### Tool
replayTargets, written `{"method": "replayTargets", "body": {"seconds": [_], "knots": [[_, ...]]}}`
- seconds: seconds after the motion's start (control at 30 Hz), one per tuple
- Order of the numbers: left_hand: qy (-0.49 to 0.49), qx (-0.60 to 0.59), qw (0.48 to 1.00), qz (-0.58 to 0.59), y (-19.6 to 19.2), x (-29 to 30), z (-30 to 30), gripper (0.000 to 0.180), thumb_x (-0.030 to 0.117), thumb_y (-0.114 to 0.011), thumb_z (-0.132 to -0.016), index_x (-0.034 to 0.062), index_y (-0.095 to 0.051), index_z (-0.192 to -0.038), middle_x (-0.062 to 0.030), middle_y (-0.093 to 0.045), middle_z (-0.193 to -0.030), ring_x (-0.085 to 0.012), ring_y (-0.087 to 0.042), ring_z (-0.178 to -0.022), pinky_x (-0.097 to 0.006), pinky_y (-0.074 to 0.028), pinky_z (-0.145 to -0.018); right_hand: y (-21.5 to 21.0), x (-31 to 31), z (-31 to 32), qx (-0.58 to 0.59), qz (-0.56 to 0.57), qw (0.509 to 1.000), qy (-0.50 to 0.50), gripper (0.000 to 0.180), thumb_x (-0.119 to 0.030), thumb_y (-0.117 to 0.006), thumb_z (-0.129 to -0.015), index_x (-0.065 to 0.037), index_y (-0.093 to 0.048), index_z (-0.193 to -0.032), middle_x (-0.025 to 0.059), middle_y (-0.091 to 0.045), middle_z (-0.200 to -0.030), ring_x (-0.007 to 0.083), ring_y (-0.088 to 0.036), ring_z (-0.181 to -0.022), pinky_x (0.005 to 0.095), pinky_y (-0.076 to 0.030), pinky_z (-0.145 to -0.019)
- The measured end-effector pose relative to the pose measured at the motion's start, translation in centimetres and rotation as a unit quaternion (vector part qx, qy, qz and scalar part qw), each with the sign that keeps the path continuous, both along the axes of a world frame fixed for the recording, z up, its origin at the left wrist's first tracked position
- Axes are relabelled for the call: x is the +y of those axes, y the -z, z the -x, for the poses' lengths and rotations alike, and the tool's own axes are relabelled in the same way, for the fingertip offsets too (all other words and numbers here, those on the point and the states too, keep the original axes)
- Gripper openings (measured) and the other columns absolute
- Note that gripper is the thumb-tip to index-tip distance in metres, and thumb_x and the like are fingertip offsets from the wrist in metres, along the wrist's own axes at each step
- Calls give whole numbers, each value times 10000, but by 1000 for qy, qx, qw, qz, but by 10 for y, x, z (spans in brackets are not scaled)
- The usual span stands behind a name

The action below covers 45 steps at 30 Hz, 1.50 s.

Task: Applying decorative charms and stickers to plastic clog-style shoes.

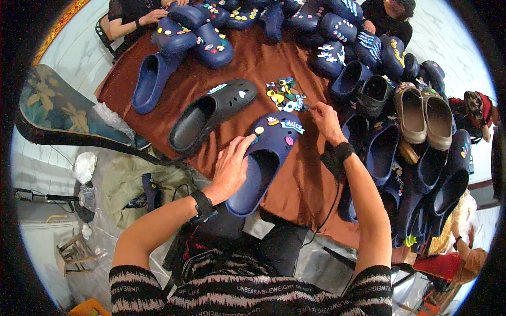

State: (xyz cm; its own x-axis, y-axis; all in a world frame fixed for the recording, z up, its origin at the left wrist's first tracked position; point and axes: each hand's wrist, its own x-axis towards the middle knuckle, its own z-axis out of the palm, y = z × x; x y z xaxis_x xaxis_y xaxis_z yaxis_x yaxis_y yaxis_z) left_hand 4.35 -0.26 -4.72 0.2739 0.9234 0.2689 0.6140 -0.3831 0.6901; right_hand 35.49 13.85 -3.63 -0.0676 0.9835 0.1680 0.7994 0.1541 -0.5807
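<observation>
A navy blue clog (254, 176) lies in front of me, its heel toward my body. Several charms sit on its toe, among them a blue ribbon-shaped charm (291, 126) and a pink oval charm (289, 141). My left hand (232, 164) grips the clog's left side, fingertips by a round cream charm (259, 130). Beyond the toe is a small heap of loose charms (282, 94). At the heap's right edge, my right hand (328, 124) has thumb and fingers pinched together; what is between them is too small to make out. A black clog (192, 126) with a white charm lies to the left.
Brown cloth (303, 192) covers the table. Many navy clogs (382, 152) are piled along the right, with a taupe pair (424, 118) on top. More clogs (216, 47) line the far side, where other people sit. A chair back (68, 113) stands at left.
</observation>
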Motion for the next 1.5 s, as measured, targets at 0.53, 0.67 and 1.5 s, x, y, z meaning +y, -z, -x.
{"method": "replayTargets", "body": {"seconds": [0.53, 0.67, 1.5], "knots": [[-12, -1, 1000, 23, -3, -4, 0, 577, 6, -521, -909, 106, -409, -1466, -187, -441, -1437, -375, -428, -1333, -457, -336, -1089, 18, 48, 8, -32, -1, 999, 8, 311, -159, -668, -844, -49, -644, -1134, 256, -658, -1106, 424, -622, -1068, 496, -493, -920], [-7, -4, 1000, 21, -4, -3, 3, 577, 7, -524, -907, 105, -408, -1463, -184, -457, -1422, -374, -427, -1338, -455, -344, -1077, 19, 44, -1, -80, 3, 993, -85, 391, -129, -709, -806, -50, -657, -1185, 250, -647, -1103, 419, -610, -1090, 477, -485, -960], [48, -53, 994, -83, -73, 4, 5, 412, 136, -635, -891, 59, -586, -1292, -182, -537, -1321, -343, -499, -1278, -421, -339, -1121, -6, -23, 21, 476, 87, 859, 168, 319, -114, -730, -884, -30, -562, -1142, 64, -633, -896, 161, -628, -746, 301, -537, -598]]}}
